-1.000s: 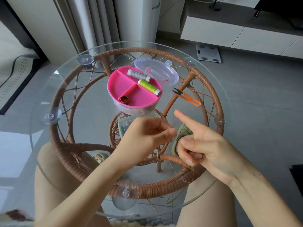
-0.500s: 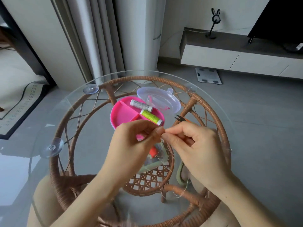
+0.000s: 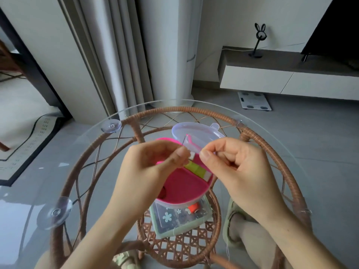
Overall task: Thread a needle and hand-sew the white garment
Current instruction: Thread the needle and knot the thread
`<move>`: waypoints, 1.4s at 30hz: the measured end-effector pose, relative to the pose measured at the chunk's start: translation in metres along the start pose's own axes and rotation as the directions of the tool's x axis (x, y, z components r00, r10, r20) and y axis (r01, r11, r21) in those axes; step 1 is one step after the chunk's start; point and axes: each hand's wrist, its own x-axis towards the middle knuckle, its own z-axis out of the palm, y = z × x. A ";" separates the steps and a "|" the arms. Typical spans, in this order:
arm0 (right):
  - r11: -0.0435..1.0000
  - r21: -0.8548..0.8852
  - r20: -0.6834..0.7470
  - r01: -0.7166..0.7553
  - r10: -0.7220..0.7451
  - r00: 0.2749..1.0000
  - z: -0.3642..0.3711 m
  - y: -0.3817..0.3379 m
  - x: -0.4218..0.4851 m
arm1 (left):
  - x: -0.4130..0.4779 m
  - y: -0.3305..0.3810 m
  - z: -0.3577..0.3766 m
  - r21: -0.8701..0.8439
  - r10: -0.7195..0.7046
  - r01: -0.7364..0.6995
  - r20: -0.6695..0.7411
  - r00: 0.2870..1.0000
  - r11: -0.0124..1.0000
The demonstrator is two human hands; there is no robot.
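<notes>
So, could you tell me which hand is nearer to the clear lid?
Right. The right hand overlaps the near edge of the lid in view; the left hand is further left, over the pink box.

There are two hands: one left hand (image 3: 149, 167) and one right hand (image 3: 240, 171). One round glass table (image 3: 81, 156) carries one pink sewing box (image 3: 182, 189), one clear lid (image 3: 198, 133) and one yellow-green spool (image 3: 196, 169). Two suction cups (image 3: 111, 126) (image 3: 55, 212) show on its left.
</notes>
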 end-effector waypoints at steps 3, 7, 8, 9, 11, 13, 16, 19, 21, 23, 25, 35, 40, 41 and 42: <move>0.985 0.140 0.016 -0.104 0.103 0.995 0.005 0.002 -0.005 | -0.004 -0.002 -0.006 -0.100 -0.021 0.023 0.017 1.000 0.995; 0.942 0.269 0.016 -0.200 0.204 0.979 0.008 -0.002 -0.009 | -0.004 -0.004 -0.006 -0.219 -0.008 0.022 0.066 0.998 0.976; 0.929 0.302 0.013 -0.215 0.221 0.975 0.009 -0.003 -0.010 | -0.005 -0.004 -0.005 -0.233 -0.001 0.019 0.079 0.997 0.972; 0.920 0.325 0.009 -0.218 0.228 0.974 0.010 -0.004 -0.010 | -0.006 -0.005 -0.004 -0.246 -0.005 0.025 0.085 0.996 0.969; 0.917 0.345 -0.006 -0.198 0.214 0.977 0.012 -0.005 -0.010 | -0.008 -0.006 -0.003 -0.269 -0.043 0.064 0.083 0.996 0.961; 0.907 0.379 -0.018 -0.183 0.205 0.979 0.014 -0.008 -0.009 | -0.011 -0.005 -0.002 -0.303 -0.096 0.119 0.090 0.991 0.945; 0.900 0.394 -0.041 -0.186 0.219 0.975 0.017 -0.013 -0.009 | -0.015 -0.002 -0.003 -0.402 -0.153 0.198 0.142 0.978 0.894; 0.940 0.306 -0.104 -0.154 0.194 0.976 0.022 -0.017 -0.011 | -0.018 0.000 -0.004 -0.453 -0.156 0.226 0.187 0.970 0.862; 0.955 0.268 -0.145 -0.127 0.171 0.975 0.026 -0.020 -0.012 | -0.020 0.001 -0.005 -0.459 -0.147 0.230 0.209 0.967 0.858; 0.966 0.238 -0.162 -0.105 0.146 0.976 0.030 -0.022 -0.012 | -0.022 0.002 -0.006 -0.459 -0.136 0.230 0.228 0.964 0.858; 0.974 0.211 -0.171 -0.087 0.125 0.977 0.033 -0.023 -0.013 | -0.022 0.001 -0.006 -0.448 -0.114 0.221 0.252 0.961 0.866; 0.985 0.157 -0.240 -0.067 0.104 0.965 0.045 -0.030 -0.015 | -0.024 -0.003 -0.010 -0.430 -0.130 0.238 0.265 0.955 0.871; 0.989 0.131 -0.278 -0.072 0.106 0.955 0.048 -0.032 -0.018 | -0.024 -0.004 -0.010 -0.428 -0.128 0.235 0.264 0.956 0.873; 0.988 0.132 -0.285 -0.077 0.112 0.952 0.049 -0.033 -0.017 | -0.024 -0.005 -0.010 -0.426 -0.125 0.231 0.262 0.957 0.875; 0.988 0.132 -0.291 -0.084 0.119 0.949 0.049 -0.033 -0.017 | -0.024 -0.005 -0.010 -0.426 -0.122 0.227 0.260 0.958 0.876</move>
